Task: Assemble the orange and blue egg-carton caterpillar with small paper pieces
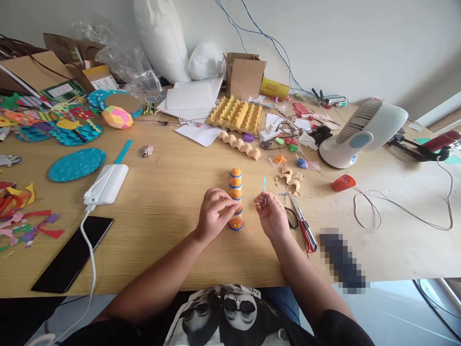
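Note:
An orange caterpillar figure (235, 182), made of a row of egg-carton bumps with blue bands, lies lengthwise on the table. Yellow-ringed eyes mark its near end. My left hand (216, 214) hovers over the figure's nearer bumps, thumb and fingertips pinched together; anything between them is too small to make out. To the right of the figure, my right hand (272, 214) pinches a thin light-blue strip (264, 183) that stands upright from the fingers. Part of the figure is hidden behind my left fingers.
Beside my right forearm lie a red utility knife (307, 230) and partly hidden black-handled scissors (292, 218). Carton scraps (291, 180), a yellow egg tray (236, 114) and a fan (360, 134) stand beyond. On the left are a power bank (108, 185) and a phone (74, 254).

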Motion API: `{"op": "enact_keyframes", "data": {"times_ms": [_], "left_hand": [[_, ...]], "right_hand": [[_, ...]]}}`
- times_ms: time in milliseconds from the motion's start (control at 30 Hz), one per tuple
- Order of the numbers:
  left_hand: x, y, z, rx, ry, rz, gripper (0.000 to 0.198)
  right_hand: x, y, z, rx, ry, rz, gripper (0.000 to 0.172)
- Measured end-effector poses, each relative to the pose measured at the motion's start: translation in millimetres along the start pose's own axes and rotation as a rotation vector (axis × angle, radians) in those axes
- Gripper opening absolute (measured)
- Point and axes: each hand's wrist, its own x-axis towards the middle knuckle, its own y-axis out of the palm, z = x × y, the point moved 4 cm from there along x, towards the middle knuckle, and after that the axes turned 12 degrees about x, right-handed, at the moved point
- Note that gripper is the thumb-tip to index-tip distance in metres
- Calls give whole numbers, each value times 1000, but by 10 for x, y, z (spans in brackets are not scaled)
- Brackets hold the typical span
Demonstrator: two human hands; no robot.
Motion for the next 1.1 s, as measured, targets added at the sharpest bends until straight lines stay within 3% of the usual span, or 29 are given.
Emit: {"op": "enact_keyframes", "data": {"times_ms": [133,333,567,867,1100], "left_hand": [[9,22,45,-7,-26,3,8],[-37,3,-33,96,145,14,10],[-91,-12,-65,112,236,33,28],[-47,47,-51,-6,121,132,17],[-15,18,-97,-24,163,73,16]], "right_hand": [[101,-142,-11,-25,-18,-26,28],[-47,-12,-210,-273,161,186,29],[-132,46,-266,-247,281,223,31],[-132,53,-235,-256,243,217,34],[-143,103,-142,-352,195,228,32]]}}
